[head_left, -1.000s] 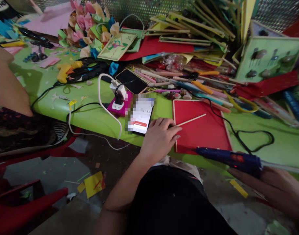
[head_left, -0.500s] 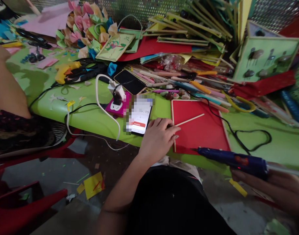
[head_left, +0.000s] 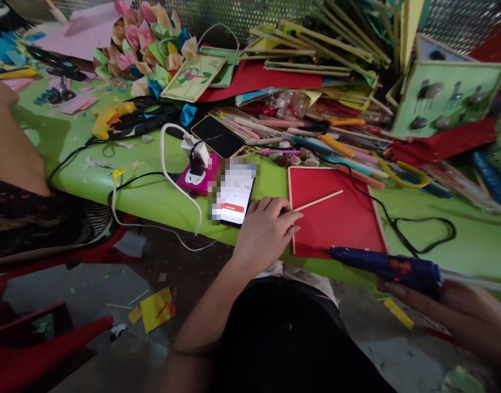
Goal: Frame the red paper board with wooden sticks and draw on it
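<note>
My left hand (head_left: 267, 230) rests curled on the table edge, its fingers pressing down the left edge of a red card (head_left: 336, 218) framed with thin sticks. A loose wooden stick (head_left: 318, 200) lies slanted across the card, one end by my fingertips. My right hand (head_left: 459, 316) grips a blue glue gun (head_left: 392, 267) at the lower right, its nozzle pointing left at the card's bottom edge. A lit phone (head_left: 236, 196) lies just left of my left hand.
The green table (head_left: 152, 191) carries a pink power strip (head_left: 196, 174) with chargers, a dark phone (head_left: 219, 136), paper flowers (head_left: 147, 43), stacked stick frames (head_left: 316, 54), pencils and a black cord (head_left: 422, 229). Another person's arm (head_left: 8, 142) is at left. Red chairs (head_left: 49, 338) stand below.
Almost nothing has moved. The glue gun in my right hand has shifted slightly down and wavered sideways; my left hand stays on the card.
</note>
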Available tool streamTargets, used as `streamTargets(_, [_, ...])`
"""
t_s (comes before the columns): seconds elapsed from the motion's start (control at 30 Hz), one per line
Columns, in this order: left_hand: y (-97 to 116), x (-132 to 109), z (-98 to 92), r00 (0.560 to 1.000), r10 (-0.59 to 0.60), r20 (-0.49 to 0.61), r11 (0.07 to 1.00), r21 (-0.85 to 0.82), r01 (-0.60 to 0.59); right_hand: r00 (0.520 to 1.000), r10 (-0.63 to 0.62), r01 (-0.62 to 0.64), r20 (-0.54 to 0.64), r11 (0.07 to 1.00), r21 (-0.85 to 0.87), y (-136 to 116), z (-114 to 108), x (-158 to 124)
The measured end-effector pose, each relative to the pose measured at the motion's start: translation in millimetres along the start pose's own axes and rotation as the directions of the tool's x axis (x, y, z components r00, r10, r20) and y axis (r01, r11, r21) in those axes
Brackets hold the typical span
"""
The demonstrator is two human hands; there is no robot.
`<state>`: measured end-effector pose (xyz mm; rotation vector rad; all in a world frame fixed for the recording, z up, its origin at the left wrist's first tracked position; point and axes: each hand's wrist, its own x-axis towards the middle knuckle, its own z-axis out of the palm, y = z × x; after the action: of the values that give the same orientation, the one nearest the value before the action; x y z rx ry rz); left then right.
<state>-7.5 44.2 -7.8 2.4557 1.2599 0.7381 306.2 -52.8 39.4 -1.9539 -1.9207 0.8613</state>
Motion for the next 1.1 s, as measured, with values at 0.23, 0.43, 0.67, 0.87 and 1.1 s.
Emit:
streamTargets(0.23, [-0.7,-0.1,0.7,1.0,0.005,-0.006,1.0,0.0,-0.005,1.0,0.015,-0.015,0.005,0.999,-0.048,5.3,-0.7,-0.6])
streamTargets(0.43, [0.1,0.0,-0.3,1.0,0.001,0.004,1.0,-0.001,-0.001,0.999,0.047,-0.047,0.0,0.998,-0.029,6.3,-2.3,-1.0])
streamTargets(0.67, [-0.5,0.2,-0.5,1.0,0.004,-0.004,1.0,0.002,-0.004,0.999,0.032,-0.03,0.034,0.998,-0.061,7.5,1.3,-3.8])
streamTargets(0.87, [-0.6,-0.4,0.7,1.0,0.005,-0.012,1.0,0.004,-0.005,1.0,0.003,-0.003,-0.003,0.985,-0.171,24.3,-6.8,-6.9])
streamTargets(1.1, [-0.7,0.3,1.2,1.0,0.004,-0.017,1.0,0.001,-0.004,1.0,-0.01,0.009,-0.005,0.99,-0.142,22.4,-1.6,-7.5])
